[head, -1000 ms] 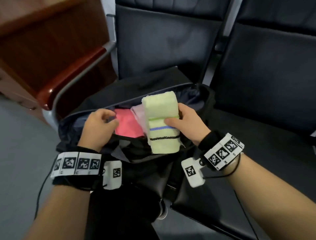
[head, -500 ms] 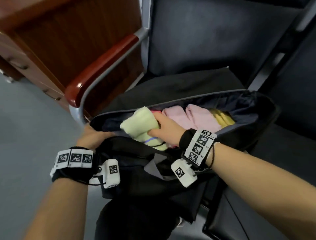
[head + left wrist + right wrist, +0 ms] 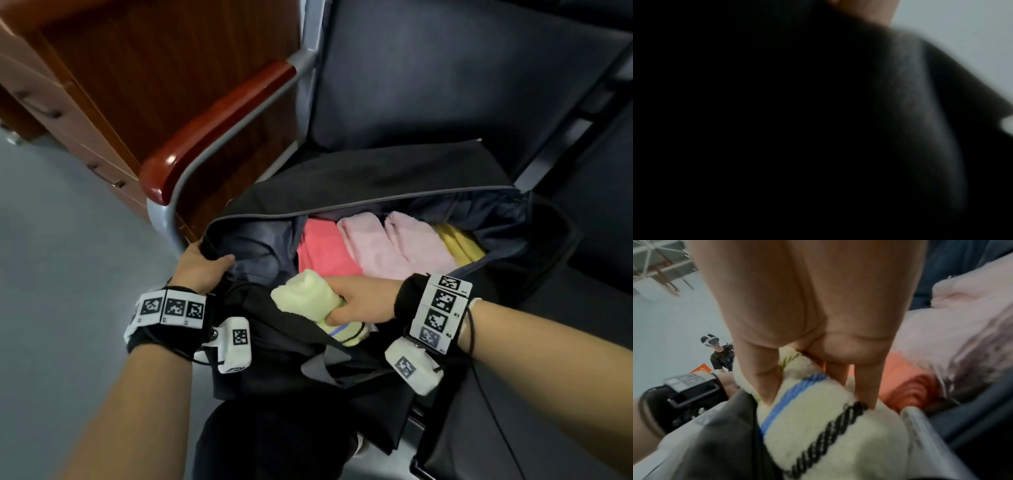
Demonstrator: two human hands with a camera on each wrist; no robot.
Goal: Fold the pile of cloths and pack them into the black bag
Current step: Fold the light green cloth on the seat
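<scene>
Folded cloth at the near rim of the black bag [image 3: 394, 178]

The right hand [image 3: 359, 303] grips the pale green cloth [image 3: 308, 299] (long axis lying toward the left); the left hand [image 3: 202, 270] pinches the bag's left end, its wrist view nearly dark.

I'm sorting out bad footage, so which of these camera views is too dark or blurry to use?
Left wrist view: nearly all black, the black bag a soft blur. Right wrist view: bright, pale green cloth slightly soft. Head view: evenly lit and sharp, edges bent by the wide lens.
</scene>
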